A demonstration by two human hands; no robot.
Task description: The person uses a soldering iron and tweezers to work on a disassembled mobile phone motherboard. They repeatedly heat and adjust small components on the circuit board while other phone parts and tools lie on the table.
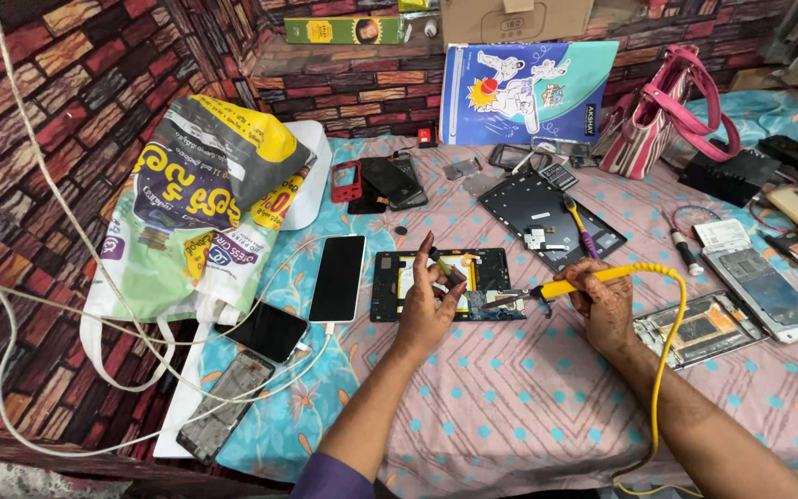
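An opened tablet [390,286] with its back removed lies on the patterned cloth, its battery and circuit board exposed. My left hand [427,305] rests over its middle and pinches a thin dark tool [446,267] between thumb and fingers. My right hand [604,300] grips a yellow-handled soldering iron [584,281], its tip pointing left at the board near the tablet's lower right corner. The iron's yellow cord [667,360] loops down past my right forearm.
A white phone [338,277] lies left of the tablet, with two more phones and a large printed bag [205,203] beyond. A black tablet back with a purple-handled tool [547,217], opened phones [764,291], and a pink bag [667,115] lie right and behind.
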